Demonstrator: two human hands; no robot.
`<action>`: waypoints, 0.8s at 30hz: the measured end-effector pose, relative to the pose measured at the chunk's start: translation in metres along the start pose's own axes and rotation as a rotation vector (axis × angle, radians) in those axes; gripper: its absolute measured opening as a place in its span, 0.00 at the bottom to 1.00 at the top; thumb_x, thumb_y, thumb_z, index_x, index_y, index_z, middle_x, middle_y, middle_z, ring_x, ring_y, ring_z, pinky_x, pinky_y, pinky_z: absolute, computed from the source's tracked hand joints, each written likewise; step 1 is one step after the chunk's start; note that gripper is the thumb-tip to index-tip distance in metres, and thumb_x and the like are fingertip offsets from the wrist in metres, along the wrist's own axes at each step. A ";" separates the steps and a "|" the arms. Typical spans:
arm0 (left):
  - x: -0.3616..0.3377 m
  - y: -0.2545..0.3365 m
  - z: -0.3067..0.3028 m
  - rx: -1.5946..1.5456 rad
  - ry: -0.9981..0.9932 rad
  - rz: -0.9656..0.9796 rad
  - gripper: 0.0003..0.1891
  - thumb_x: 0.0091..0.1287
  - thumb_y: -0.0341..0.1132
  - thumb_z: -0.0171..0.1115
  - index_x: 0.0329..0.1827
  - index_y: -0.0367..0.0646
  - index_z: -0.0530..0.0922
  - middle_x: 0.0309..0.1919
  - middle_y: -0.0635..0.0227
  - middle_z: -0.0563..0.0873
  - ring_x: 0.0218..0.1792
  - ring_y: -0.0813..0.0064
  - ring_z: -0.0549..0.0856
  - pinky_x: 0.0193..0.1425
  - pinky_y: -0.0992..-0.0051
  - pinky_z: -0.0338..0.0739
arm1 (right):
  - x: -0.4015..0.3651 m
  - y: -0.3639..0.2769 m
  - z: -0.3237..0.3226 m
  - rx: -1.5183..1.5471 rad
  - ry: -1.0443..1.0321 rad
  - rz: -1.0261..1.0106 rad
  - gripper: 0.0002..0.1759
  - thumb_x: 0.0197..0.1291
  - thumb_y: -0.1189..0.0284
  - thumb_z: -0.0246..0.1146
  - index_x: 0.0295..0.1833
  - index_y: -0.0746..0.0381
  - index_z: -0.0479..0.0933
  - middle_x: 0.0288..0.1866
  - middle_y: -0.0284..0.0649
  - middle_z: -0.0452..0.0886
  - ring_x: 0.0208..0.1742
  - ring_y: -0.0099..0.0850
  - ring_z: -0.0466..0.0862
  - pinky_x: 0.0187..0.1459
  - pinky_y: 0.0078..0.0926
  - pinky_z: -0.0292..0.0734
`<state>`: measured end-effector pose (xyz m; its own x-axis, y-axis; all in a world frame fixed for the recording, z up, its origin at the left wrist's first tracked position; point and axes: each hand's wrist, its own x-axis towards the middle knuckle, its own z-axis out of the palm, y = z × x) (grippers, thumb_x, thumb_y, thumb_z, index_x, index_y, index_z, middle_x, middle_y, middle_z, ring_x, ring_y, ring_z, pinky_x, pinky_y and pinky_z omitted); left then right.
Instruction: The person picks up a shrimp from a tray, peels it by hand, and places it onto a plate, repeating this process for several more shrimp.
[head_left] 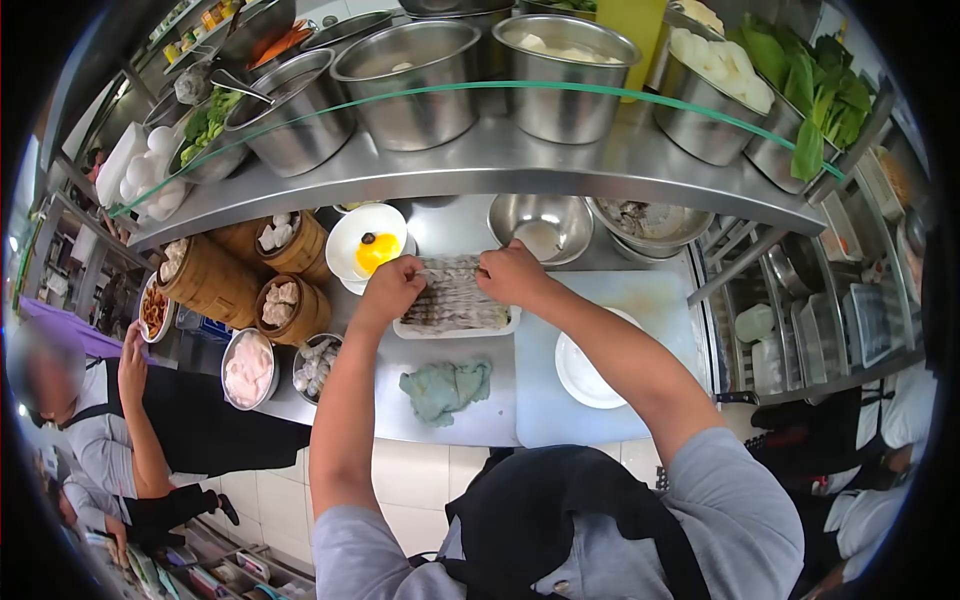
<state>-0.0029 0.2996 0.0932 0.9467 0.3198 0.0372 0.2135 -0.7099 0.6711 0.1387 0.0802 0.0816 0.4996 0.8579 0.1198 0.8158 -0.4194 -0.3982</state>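
Observation:
A white tray (455, 331) of grey, dark-striped pieces that look like prawns (445, 305) lies in front of me. Thin, shiny clear plastic film (452, 270) seems to stretch over its far side. My left hand (396, 288) pinches at the film's left edge, fingers closed. At the right edge my right hand (512, 276) is also closed in a pinch. The fingertips hide the exact grip. Nearer me lies a crumpled green cloth (446, 391). Just left of the tray sits a white bowl (345, 238) holding yellow egg and a dark round bit.
A blue-white cutting board (540, 400) bears a white plate (590, 372). Bamboo steamers (215, 280) and a bowl of pink meat (249, 369) stand left. Metal bowls (541, 225) sit behind, under a steel shelf (470, 178) of pots. A co-worker's hand (132, 362) holds a dish (158, 310).

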 end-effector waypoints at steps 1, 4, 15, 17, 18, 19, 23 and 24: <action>0.000 0.003 -0.002 0.049 -0.026 -0.052 0.12 0.65 0.33 0.71 0.49 0.38 0.85 0.41 0.60 0.91 0.43 0.63 0.88 0.53 0.66 0.81 | -0.003 -0.003 -0.001 -0.022 0.033 -0.004 0.11 0.61 0.64 0.66 0.36 0.62 0.83 0.30 0.48 0.87 0.36 0.45 0.87 0.59 0.40 0.72; -0.001 0.000 -0.001 0.164 0.280 0.287 0.14 0.63 0.34 0.74 0.49 0.39 0.86 0.47 0.58 0.91 0.51 0.57 0.87 0.61 0.64 0.80 | 0.001 -0.006 0.001 -0.041 0.123 -0.039 0.11 0.63 0.63 0.67 0.40 0.60 0.83 0.31 0.45 0.88 0.36 0.43 0.88 0.60 0.38 0.71; 0.012 -0.009 0.000 0.056 0.049 0.243 0.15 0.61 0.35 0.75 0.50 0.41 0.87 0.57 0.56 0.88 0.61 0.51 0.83 0.69 0.60 0.76 | -0.004 0.003 0.014 0.084 0.251 0.002 0.11 0.64 0.62 0.68 0.45 0.57 0.82 0.32 0.42 0.89 0.37 0.42 0.87 0.59 0.40 0.70; 0.007 -0.010 -0.001 0.116 0.046 0.327 0.16 0.61 0.34 0.75 0.52 0.40 0.87 0.57 0.56 0.88 0.61 0.51 0.83 0.69 0.61 0.76 | -0.016 -0.003 0.007 0.186 0.292 0.038 0.10 0.64 0.63 0.68 0.44 0.57 0.82 0.31 0.43 0.88 0.39 0.43 0.87 0.59 0.40 0.70; 0.010 -0.011 -0.001 0.104 0.087 0.316 0.18 0.61 0.34 0.75 0.53 0.40 0.86 0.57 0.55 0.88 0.62 0.51 0.83 0.69 0.60 0.76 | -0.022 -0.004 0.006 0.177 0.307 0.062 0.10 0.64 0.63 0.68 0.44 0.57 0.82 0.31 0.43 0.88 0.39 0.43 0.87 0.59 0.40 0.70; 0.021 -0.003 0.002 0.087 0.126 0.320 0.19 0.61 0.33 0.76 0.55 0.41 0.86 0.57 0.55 0.88 0.62 0.51 0.82 0.70 0.60 0.76 | -0.028 -0.003 0.003 0.179 0.311 0.036 0.09 0.64 0.64 0.67 0.44 0.58 0.82 0.31 0.43 0.87 0.39 0.43 0.87 0.59 0.41 0.70; 0.056 0.075 0.035 0.099 0.198 0.389 0.19 0.62 0.35 0.76 0.56 0.42 0.86 0.57 0.53 0.87 0.62 0.50 0.83 0.69 0.59 0.77 | -0.106 0.007 -0.021 0.125 0.303 0.032 0.06 0.64 0.68 0.67 0.43 0.58 0.82 0.33 0.42 0.87 0.38 0.43 0.86 0.55 0.40 0.71; 0.068 0.099 0.051 0.117 0.169 0.452 0.19 0.63 0.36 0.75 0.56 0.43 0.86 0.56 0.53 0.88 0.61 0.50 0.84 0.68 0.58 0.77 | -0.129 0.013 -0.019 0.156 0.310 0.065 0.07 0.65 0.67 0.65 0.44 0.58 0.82 0.34 0.44 0.87 0.39 0.43 0.86 0.58 0.41 0.71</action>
<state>0.0953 0.2195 0.1243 0.9006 0.0540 0.4312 -0.1745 -0.8637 0.4728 0.0906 -0.0414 0.0788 0.6333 0.6898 0.3509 0.7370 -0.3991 -0.5456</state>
